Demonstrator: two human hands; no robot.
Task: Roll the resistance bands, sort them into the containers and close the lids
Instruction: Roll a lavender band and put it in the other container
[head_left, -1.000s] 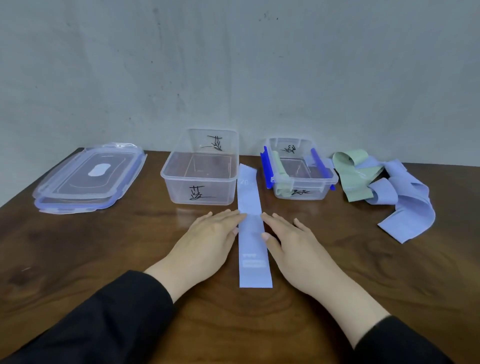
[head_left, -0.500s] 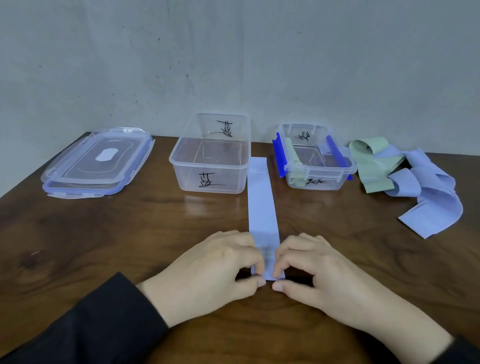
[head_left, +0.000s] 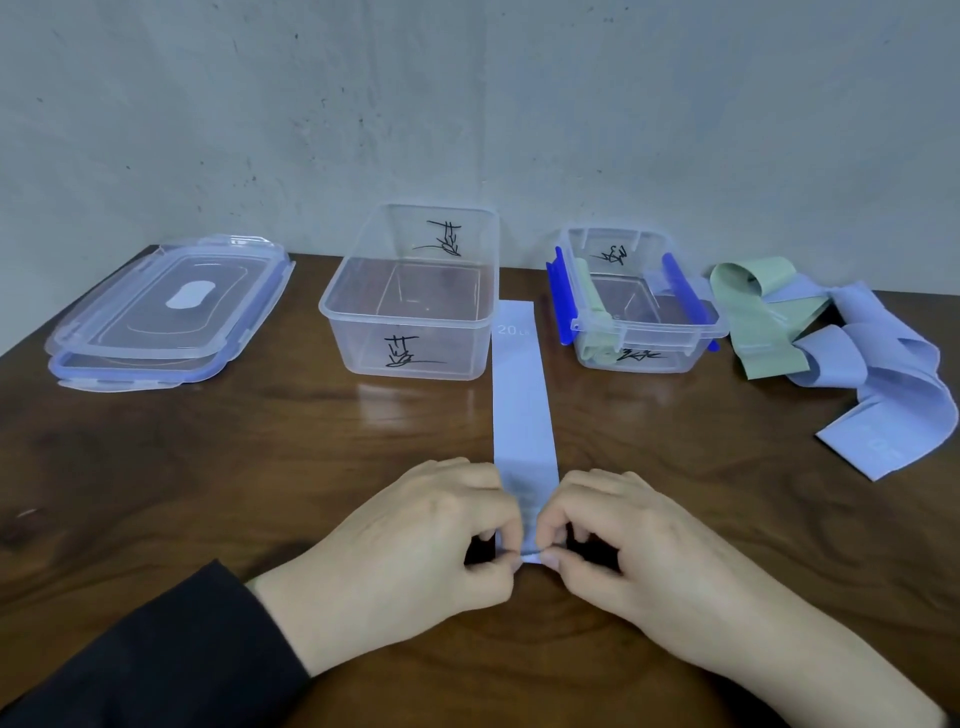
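place: plain indoor room | evidence: dark wooden table (head_left: 156, 467) against scuffed grey wall (head_left: 467, 104)

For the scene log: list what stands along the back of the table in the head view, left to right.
Stacked lids → large clear container → far end of the flat blue band → small container with blue clips → heap of green and blue bands.

Resistance bands and clear containers on a wooden table.
A flat lilac band (head_left: 522, 395) lies between two open containers (head_left: 410, 332) (head_left: 641, 332); loose bands (head_left: 852, 358) heaped right, stacked lids (head_left: 166, 312) left.
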